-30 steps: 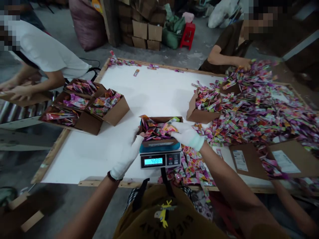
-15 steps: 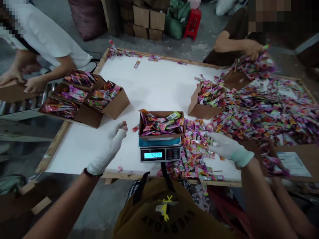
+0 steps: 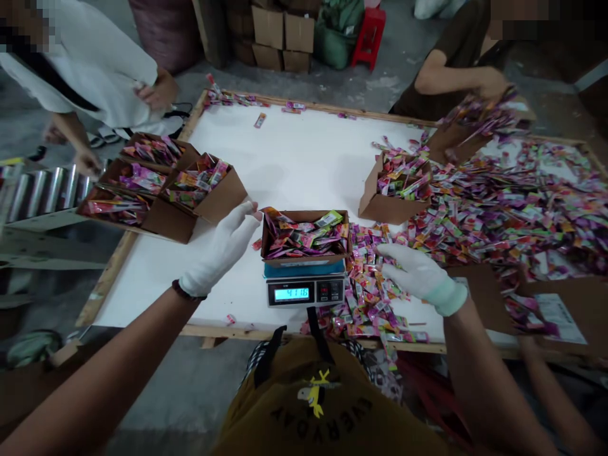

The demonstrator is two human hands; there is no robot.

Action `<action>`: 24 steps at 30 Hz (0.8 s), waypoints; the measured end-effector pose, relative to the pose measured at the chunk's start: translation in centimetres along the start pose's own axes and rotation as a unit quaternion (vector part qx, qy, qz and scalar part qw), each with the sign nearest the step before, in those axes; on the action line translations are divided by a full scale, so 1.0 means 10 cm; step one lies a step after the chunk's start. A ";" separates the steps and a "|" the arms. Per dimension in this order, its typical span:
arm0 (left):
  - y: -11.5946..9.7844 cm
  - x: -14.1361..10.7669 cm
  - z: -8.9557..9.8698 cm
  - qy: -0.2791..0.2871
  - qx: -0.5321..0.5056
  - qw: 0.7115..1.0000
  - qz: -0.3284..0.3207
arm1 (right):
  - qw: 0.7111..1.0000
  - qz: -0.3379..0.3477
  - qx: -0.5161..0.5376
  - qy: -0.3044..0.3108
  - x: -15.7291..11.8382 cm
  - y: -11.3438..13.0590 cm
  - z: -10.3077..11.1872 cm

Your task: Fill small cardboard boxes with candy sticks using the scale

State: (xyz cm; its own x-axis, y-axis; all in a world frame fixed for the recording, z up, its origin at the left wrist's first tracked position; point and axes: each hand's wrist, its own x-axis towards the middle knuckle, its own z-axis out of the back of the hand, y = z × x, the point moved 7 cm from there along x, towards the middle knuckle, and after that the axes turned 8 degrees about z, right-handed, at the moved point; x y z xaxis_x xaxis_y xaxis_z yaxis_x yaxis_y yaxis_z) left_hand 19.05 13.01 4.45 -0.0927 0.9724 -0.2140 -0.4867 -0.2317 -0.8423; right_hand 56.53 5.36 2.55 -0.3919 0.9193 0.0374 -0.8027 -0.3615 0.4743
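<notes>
Moved up since half a second ago: gloved left hand, fingers spread, now touching the left rim of the sachet-filled carton atop the digital scale. Gloved right hand flat, fingers open, on loose sachets just right of it.

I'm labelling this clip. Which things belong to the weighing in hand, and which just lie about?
In hand: left hand, box of sachets, digital scale, right hand, loose sachet pile.
Lying about: filled boxes, red stool, stacked cartons.

Box on scale (sachet heap right, filled boxes left)
</notes>
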 end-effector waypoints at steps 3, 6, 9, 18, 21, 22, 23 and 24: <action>-0.03 0.01 -0.06 0.014 0.007 1.000 -0.001 | 0.999 0.019 0.008 -0.035 0.07 0.08 0.08; -0.08 0.09 -0.12 0.013 0.035 0.999 -0.034 | 0.998 0.039 0.015 -0.056 0.18 0.17 0.10; -0.18 0.25 -0.18 -0.005 0.106 0.989 -0.103 | 0.996 0.053 0.023 -0.065 0.26 0.24 0.04; -1.14 0.08 -0.17 -0.027 0.100 0.961 -0.257 | 0.984 0.083 0.025 -0.157 0.40 0.62 0.32; -1.52 -0.24 -0.41 0.059 0.036 0.953 -0.295 | 0.976 0.093 0.047 -0.189 0.57 0.92 0.47; -1.59 -0.33 -0.50 0.090 0.026 0.949 -0.300 | 0.975 0.099 0.064 -0.187 0.62 1.01 0.48; -1.64 -0.39 -0.57 0.116 0.022 0.946 -0.302 | 0.975 0.102 0.078 -0.184 0.65 1.07 0.48; -1.65 -0.44 -0.62 0.133 0.021 0.944 -0.301 | 0.975 0.100 0.084 -0.178 0.66 1.09 0.47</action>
State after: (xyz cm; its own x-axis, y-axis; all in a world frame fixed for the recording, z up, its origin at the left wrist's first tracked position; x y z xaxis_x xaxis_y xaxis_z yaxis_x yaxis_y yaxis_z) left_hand 32.82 12.43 16.22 0.4306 0.8852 0.1760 -0.4169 0.3680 -0.8311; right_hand 47.26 8.24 12.07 -0.3268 0.8401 0.4330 -0.6294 -0.5352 0.5634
